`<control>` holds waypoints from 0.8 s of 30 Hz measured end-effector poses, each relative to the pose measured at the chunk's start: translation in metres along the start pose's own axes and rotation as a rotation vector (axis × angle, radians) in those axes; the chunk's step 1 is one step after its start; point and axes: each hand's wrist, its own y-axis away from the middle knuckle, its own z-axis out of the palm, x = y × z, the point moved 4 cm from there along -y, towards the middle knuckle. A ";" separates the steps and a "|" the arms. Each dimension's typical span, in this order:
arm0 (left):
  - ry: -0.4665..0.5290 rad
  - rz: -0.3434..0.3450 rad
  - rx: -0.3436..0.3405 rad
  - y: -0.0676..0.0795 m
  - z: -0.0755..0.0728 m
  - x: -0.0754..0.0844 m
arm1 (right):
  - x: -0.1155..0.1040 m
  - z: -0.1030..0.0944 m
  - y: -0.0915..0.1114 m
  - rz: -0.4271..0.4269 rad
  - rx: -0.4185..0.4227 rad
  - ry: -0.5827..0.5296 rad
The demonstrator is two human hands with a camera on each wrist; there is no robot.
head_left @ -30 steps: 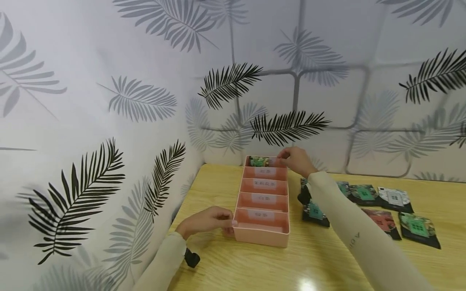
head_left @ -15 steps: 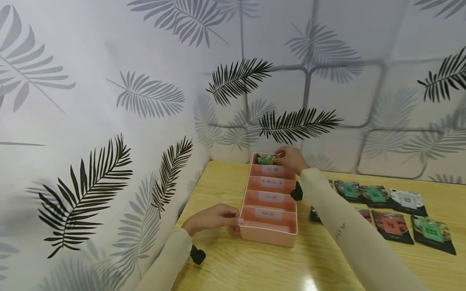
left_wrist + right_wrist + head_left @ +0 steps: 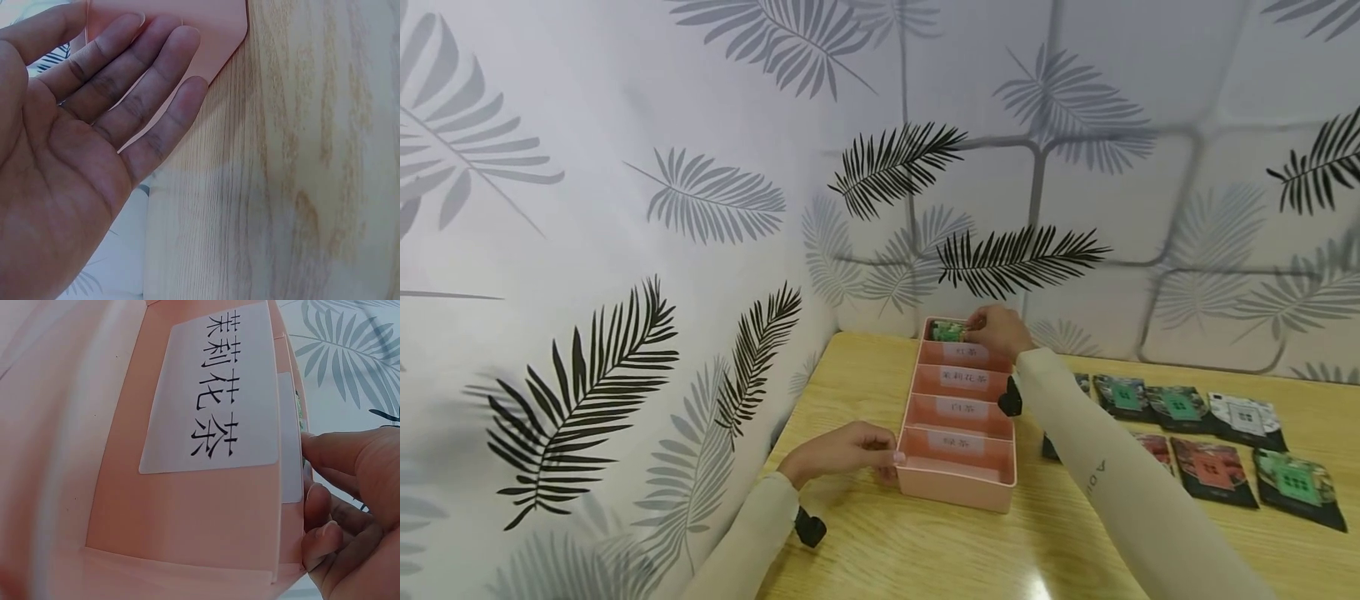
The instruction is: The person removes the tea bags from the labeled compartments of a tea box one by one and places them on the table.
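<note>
A long pink divided box (image 3: 955, 493) stands on the table, its compartments in a row with white labels on the dividers. My left hand (image 3: 842, 450) grips its near left corner, thumb at the rim and the other fingers along the outer wall. In the left wrist view those fingers (image 3: 150, 87) are gently bent. At the far compartment, my right hand (image 3: 1000, 331) pinches the right edge of a green tea packet (image 3: 947, 331), which sits low inside. The right wrist view shows only a sliver of that packet (image 3: 299, 403), mostly hidden behind the dividers.
Several flat tea packets lie in two rows to the right, among them a red one (image 3: 1213, 471), a green one (image 3: 1298, 485) and a white one (image 3: 1247, 417). My right forearm (image 3: 1097, 450) partly covers others. A leaf-patterned wall covering (image 3: 880, 250) borders the wooden table (image 3: 865, 379).
My right hand has moved left from the far compartment's right corner onto the packet, which sits slightly lower than half a second ago. The left hand stays at the box corner. The view shifted slightly.
</note>
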 end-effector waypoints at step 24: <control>0.013 -0.014 0.013 0.002 0.001 -0.001 | -0.009 0.003 0.004 -0.065 0.024 0.006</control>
